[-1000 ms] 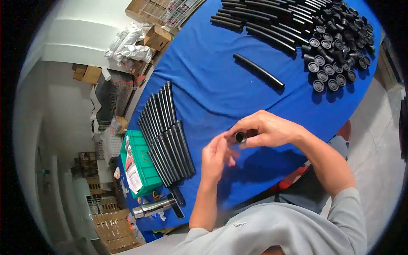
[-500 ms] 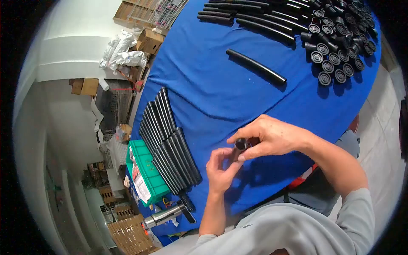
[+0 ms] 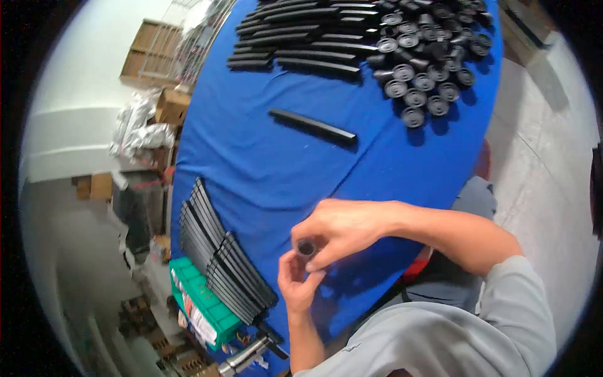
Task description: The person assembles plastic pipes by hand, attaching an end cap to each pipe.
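Observation:
A black tube (image 3: 306, 247) stands nearly on end between my hands, its open end facing up toward me. My right hand (image 3: 348, 227) is closed around the tube's upper end with thumb and fingers. Just below, my left hand (image 3: 298, 286) grips the same tube, its thumb close to my right thumb. The tube's lower part is hidden by my fingers. Beyond my hands, a single black tube (image 3: 313, 128) lies on the blue cloth (image 3: 251, 160). To the left, several black tubes (image 3: 235, 276) lie side by side in two overlapping rows.
Several loose black tubes (image 3: 295, 58) lie at the far side, beside a heap of black fittings with round ringed ends (image 3: 413, 97). A green crate (image 3: 196, 290) and a silver cylinder (image 3: 245, 357) stand at the left edge. Cardboard boxes (image 3: 171, 107) are beyond.
The view has swung, so the table and its things appear farther left, mostly lower. Both hands keep hold of the tube; my right fingers now sit closer around its open end.

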### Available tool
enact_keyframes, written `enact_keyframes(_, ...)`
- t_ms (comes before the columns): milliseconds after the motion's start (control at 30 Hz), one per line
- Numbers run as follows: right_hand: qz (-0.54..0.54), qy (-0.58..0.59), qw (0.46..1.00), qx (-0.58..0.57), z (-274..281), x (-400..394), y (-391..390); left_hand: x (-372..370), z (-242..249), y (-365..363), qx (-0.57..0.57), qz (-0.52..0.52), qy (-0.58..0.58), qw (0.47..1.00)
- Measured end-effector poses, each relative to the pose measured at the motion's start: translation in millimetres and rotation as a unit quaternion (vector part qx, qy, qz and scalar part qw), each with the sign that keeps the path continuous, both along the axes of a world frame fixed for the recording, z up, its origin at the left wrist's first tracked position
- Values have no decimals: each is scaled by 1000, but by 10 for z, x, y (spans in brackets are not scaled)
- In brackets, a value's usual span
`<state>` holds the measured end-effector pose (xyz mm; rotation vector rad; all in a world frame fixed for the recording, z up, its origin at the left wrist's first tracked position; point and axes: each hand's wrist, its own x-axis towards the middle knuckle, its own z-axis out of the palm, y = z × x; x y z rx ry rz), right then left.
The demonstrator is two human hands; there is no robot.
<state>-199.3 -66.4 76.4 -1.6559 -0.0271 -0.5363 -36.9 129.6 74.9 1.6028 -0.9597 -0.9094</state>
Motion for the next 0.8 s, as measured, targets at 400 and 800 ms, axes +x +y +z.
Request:
enact_keyframes(400, 35, 47, 998, -39, 1, -26, -54, 278, -201, 38, -42, -58, 7, 997)
enact_keyframes(800, -25, 23, 999, 36, 4, -9, -33, 288, -202, 108, 11, -42, 75, 996)
